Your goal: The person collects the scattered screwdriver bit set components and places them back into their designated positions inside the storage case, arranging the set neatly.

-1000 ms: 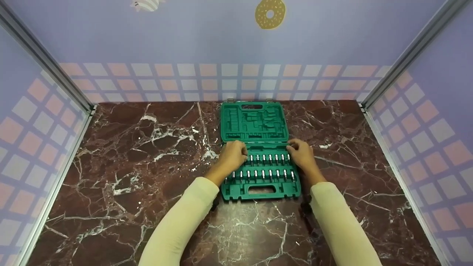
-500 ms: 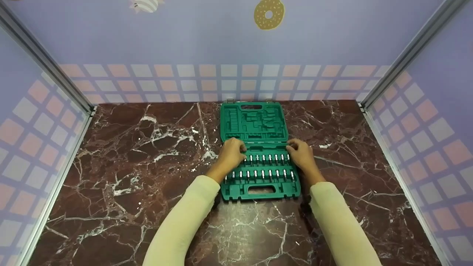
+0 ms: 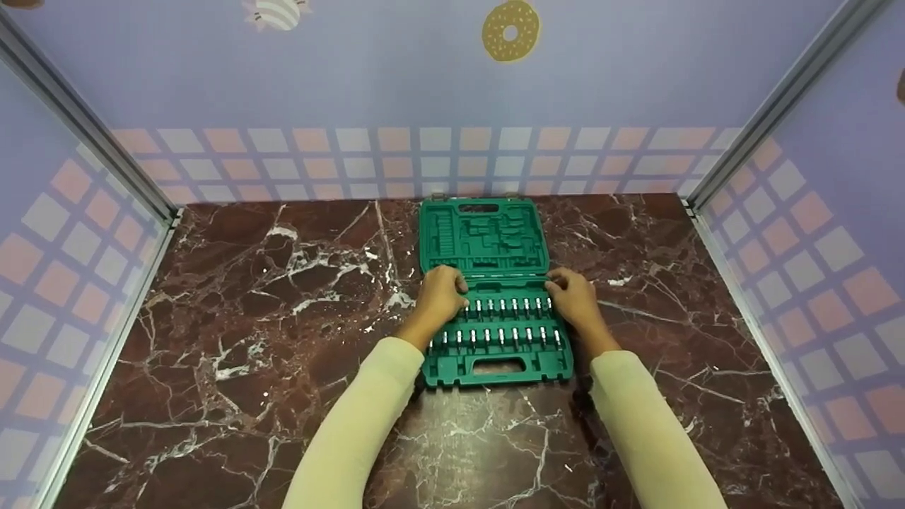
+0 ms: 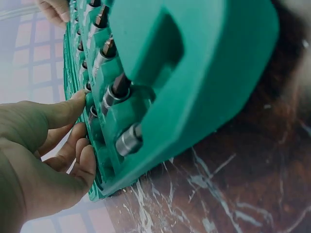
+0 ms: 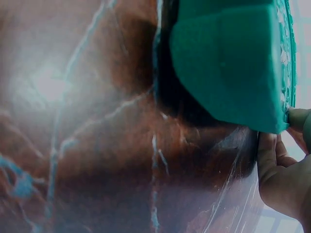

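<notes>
A green plastic case (image 3: 498, 365) lies unfolded on the table, its lid (image 3: 484, 240) toward the back wall. Two rows of silver bit sockets (image 3: 500, 336) sit in its near half. My left hand (image 3: 440, 293) is at the upper left corner of that half. In the left wrist view its thumb touches the insert beside a bit socket (image 4: 94, 114), with the other fingers bent by the case's side; whether it pinches anything is unclear. My right hand (image 3: 574, 295) grips the case's right edge near the hinge, thumb and fingers on either side of it.
The dark red marbled table (image 3: 297, 325) spreads around the case. A purple back wall (image 3: 353, 85) with a tile pattern stands just behind the lid. Side walls with metal strips (image 3: 763, 353) bound the table left and right.
My left hand has shifted slightly left, uncovering one more bit socket in the upper row. My right hand keeps its place at the case's edge. The head view has tilted slightly.
</notes>
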`<action>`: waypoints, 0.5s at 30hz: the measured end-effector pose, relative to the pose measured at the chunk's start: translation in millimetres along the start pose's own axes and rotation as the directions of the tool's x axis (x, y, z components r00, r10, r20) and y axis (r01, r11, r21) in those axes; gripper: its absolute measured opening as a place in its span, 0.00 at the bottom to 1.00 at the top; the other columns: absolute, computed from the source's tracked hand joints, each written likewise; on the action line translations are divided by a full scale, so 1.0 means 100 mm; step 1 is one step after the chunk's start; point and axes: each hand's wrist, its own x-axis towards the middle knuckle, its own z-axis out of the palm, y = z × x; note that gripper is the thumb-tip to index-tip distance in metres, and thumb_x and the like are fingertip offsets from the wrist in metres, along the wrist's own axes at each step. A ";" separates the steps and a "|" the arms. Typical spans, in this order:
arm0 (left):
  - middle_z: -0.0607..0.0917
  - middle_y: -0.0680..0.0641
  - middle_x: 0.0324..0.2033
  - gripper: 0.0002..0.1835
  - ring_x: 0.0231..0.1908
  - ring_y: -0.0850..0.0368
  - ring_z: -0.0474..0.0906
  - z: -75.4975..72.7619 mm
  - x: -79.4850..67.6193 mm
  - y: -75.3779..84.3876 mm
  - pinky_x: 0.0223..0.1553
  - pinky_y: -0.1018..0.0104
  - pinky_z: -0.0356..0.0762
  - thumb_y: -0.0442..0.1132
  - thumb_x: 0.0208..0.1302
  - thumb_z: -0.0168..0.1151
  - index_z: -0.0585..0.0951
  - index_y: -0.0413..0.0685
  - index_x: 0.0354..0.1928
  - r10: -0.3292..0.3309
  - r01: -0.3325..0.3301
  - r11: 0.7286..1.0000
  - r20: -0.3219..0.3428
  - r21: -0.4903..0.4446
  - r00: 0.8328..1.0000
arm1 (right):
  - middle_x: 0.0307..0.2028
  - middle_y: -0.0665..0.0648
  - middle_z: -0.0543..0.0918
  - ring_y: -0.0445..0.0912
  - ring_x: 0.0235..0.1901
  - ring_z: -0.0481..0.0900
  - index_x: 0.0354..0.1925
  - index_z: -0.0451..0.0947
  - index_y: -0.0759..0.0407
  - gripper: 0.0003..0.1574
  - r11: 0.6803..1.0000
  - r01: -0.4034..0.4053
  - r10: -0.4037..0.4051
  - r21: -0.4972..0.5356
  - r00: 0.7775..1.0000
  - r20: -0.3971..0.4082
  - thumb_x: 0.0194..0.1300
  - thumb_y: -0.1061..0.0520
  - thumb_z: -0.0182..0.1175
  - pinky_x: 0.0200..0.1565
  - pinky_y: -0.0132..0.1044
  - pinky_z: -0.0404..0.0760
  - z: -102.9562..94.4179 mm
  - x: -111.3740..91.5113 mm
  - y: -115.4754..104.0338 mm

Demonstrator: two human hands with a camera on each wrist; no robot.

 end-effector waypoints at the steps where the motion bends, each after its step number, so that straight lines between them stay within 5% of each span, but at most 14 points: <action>1: 0.86 0.42 0.43 0.08 0.48 0.45 0.83 0.00 0.00 0.00 0.50 0.51 0.84 0.28 0.55 0.78 0.87 0.41 0.36 -0.001 0.001 1.000 -0.002 -0.002 1.000 | 0.47 0.69 0.86 0.63 0.47 0.83 0.56 0.81 0.64 0.16 1.000 0.002 -0.002 -0.001 1.000 0.001 0.76 0.58 0.58 0.51 0.59 0.80 0.00 0.00 0.00; 15: 0.84 0.40 0.41 0.07 0.46 0.43 0.81 -0.02 -0.08 -0.09 0.49 0.50 0.83 0.32 0.61 0.74 0.86 0.39 0.39 0.122 -0.122 0.992 -0.022 -0.017 0.992 | 0.45 0.71 0.86 0.63 0.46 0.84 0.56 0.81 0.68 0.17 0.998 0.049 -0.052 -0.035 0.996 -0.079 0.74 0.59 0.61 0.51 0.59 0.80 0.05 -0.06 -0.06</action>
